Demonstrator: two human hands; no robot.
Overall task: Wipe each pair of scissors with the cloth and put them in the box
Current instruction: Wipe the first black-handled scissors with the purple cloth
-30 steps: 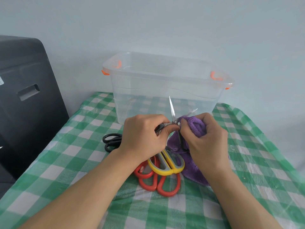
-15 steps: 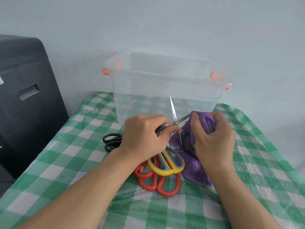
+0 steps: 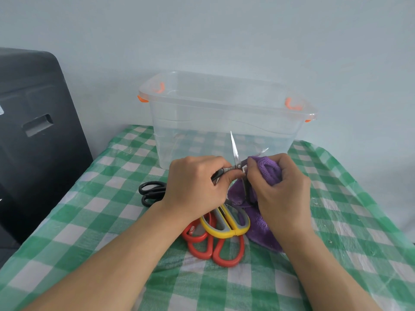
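**Inspector:** Why is the small pair of scissors (image 3: 234,157) held spread open above the tablecloth (image 3: 94,221)?

**Assistant:** In my judgement, to expose each blade singly for wiping. One blade points up in front of the clear plastic box (image 3: 224,122); the other runs to the right, into the purple cloth (image 3: 267,169), with only its tip showing past the fabric.

**Inspector:** State of the left hand (image 3: 193,185)?

**Assistant:** Curled and grasping the dark handle of that pair, thumb near the pivot. It steadies the tool.

**Inspector:** And the right hand (image 3: 280,189)?

**Assistant:** Clenched around the bunched cloth, pinching it onto the right-pointing blade close to the pivot. The rest of the cloth trails down onto the table.

**Inspector:** The remaining items?

**Assistant:** The black scissors (image 3: 150,191) lie left of the left hand. The yellow-handled scissors (image 3: 226,223) rest across the red-handled scissors (image 3: 213,245), directly beneath the hands. None appear to be in the box, which stands just behind the work, near enough for a short reach.
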